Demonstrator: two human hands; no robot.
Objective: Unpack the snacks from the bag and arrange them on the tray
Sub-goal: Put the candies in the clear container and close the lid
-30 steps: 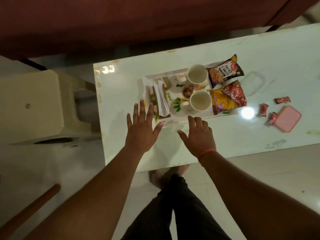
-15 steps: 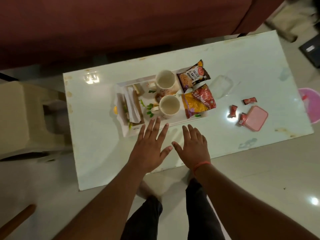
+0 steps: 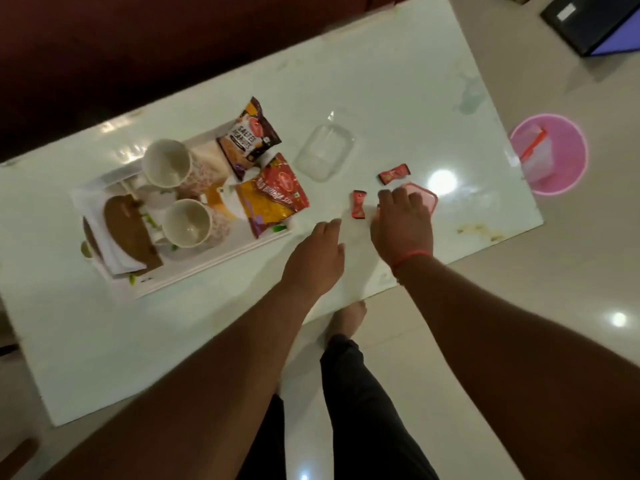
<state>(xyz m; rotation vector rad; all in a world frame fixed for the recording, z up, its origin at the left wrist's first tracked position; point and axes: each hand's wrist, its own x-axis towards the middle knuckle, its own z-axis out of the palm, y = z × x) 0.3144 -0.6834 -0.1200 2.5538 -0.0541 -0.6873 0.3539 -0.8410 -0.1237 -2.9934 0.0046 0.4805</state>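
red foil candies (image 3: 358,204) on surface (image 3: 398,98), right of tray (image 3: 180,277): light, crinkly, slippery; pinch by twisted ends. right hand (image 3: 401,226) over pink lid (image 3: 427,199), grasp unclear; left hand (image 3: 317,258) released.

- 2 white cups (image 3: 167,163) (image 3: 187,223), both on the tray
- 2 snack packets: salted peanuts (image 3: 250,137), red-yellow sev (image 3: 274,196)
- 2 red wrapped candies in view (image 3: 394,173) (image 3: 358,204)
- 1 white tray (image 3: 214,265)
- 1 clear plastic container (image 3: 325,152)
- 1 pink lid (image 3: 426,198)
- 2 hands (image 3: 316,259) (image 3: 401,227)
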